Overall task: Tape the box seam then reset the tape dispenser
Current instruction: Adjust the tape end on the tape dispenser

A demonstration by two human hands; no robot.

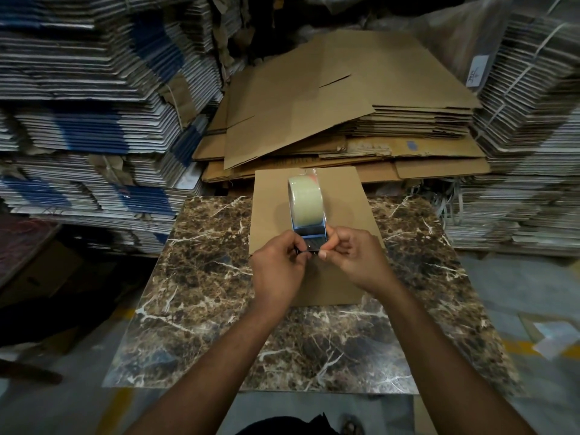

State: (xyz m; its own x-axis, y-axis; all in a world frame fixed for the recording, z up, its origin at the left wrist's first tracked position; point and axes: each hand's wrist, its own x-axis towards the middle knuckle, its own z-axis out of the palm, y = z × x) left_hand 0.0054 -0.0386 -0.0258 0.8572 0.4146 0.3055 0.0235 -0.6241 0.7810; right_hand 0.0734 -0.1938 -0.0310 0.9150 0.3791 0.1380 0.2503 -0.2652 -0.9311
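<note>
A flattened brown cardboard box (342,196) lies on a marble-patterned table top (201,277). Above it I hold a tape dispenser (309,229) with a roll of clear tape (303,197) standing upright on its far end. My left hand (277,271) grips the dispenser's near end from the left. My right hand (354,255) pinches the same end from the right, thumb and fingers at the blade area. The dispenser's handle is hidden by my hands.
Flat brown cartons (348,98) are piled just behind the table. Tall bundles of white and blue flattened cartons (88,114) rise on the left, and more tied bundles (527,146) on the right. Grey floor with yellow marks surrounds the table.
</note>
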